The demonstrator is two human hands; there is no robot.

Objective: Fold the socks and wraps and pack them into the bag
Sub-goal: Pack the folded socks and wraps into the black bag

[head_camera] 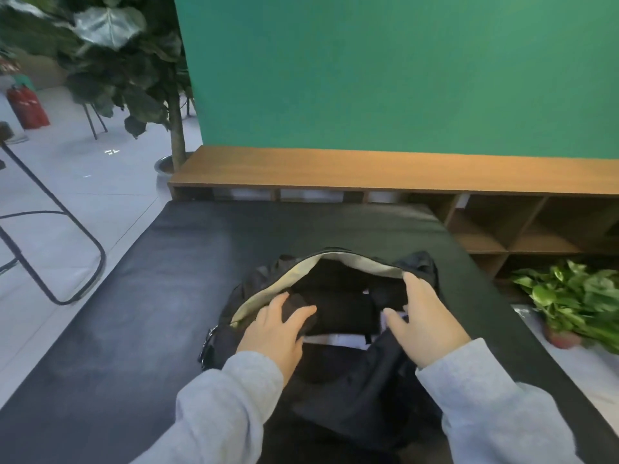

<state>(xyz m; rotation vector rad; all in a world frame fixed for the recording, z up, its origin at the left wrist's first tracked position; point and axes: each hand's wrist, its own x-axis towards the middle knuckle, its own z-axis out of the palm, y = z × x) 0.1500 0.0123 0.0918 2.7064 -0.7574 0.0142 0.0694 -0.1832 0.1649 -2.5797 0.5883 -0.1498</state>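
Left hand (279, 329), sleeved in grey, reaches into the mouth of the black bag (351, 390) and grips a dark folded bundle (298, 311) between thumb and fingers — probably a sock or wrap, though black cloth against the black interior leaves its edges hard to read. Right hand (425, 319) lies with fingers straight and spread, resting on the right side of the opening near the pale lining (301, 272); it holds nothing, and its placement appears to keep the mouth spread so that the bundle can be seated without the fabric collapsing. Inside, dark folded items (345, 309) already lie side by side, with a white strip (335, 338) showing at their near edge, which suggests packing is well along. The bag rests on the dark table (134, 296), its opening tilted toward the person, so both hands can work from above. Beyond the table stand a wooden shelf unit (368, 169) and a green wall (402, 72); a leafy plant (576, 296) sits at the right, a larger tree (117, 55) and a red extinguisher (26, 107) at the left. No loose socks or wraps are visible on the table — the bundle in hand may be among the last.
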